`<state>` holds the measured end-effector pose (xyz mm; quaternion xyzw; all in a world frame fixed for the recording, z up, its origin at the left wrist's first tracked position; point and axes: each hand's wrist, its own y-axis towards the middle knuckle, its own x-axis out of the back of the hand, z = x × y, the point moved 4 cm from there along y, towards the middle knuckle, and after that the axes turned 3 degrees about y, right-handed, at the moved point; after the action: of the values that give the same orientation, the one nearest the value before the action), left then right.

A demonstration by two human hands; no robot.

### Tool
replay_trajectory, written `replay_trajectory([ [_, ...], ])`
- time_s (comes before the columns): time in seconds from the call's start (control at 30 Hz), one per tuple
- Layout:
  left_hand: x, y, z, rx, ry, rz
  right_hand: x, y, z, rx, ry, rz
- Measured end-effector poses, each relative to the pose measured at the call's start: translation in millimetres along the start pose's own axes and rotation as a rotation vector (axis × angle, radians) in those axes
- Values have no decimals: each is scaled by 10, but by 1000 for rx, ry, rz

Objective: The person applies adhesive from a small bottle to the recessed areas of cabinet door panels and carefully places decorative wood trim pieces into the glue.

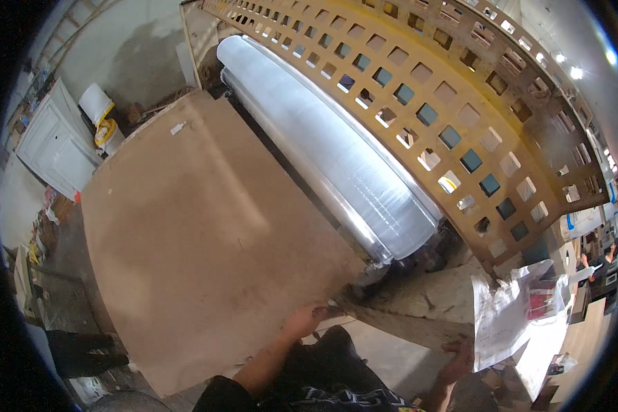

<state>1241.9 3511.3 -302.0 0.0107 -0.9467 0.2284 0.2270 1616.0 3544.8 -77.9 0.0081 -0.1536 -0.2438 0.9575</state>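
A large flat brown board (185, 226) lies in front of me on the left. My left hand (307, 321) is at its near right corner, fingers closed along the edge. My right hand (458, 358) hangs low on the right, beside white paper sheets (498, 312) and below the end of a worn, dusty beam (426, 302). Shadow blurs its fingers, and I cannot make out anything in them. Beyond the board's right edge stretches a long roller wrapped in shiny clear film (329, 147).
A yellowish metal guard with square holes (419, 89) slants over the roller's right side. White buckets (97, 106) and a white panelled door (53, 147) stand at the left. Far right, another person (608, 257) is partly visible.
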Motion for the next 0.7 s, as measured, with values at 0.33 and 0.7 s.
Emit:
replay_trajectory([
  [0.33, 136, -101, -175, -12, -12, -51, -147, -64, 258, 309, -228, -19],
  [0.7, 35, -93, -127, -37, 2, -77, -189, -104, 345, 370, 42, -15],
])
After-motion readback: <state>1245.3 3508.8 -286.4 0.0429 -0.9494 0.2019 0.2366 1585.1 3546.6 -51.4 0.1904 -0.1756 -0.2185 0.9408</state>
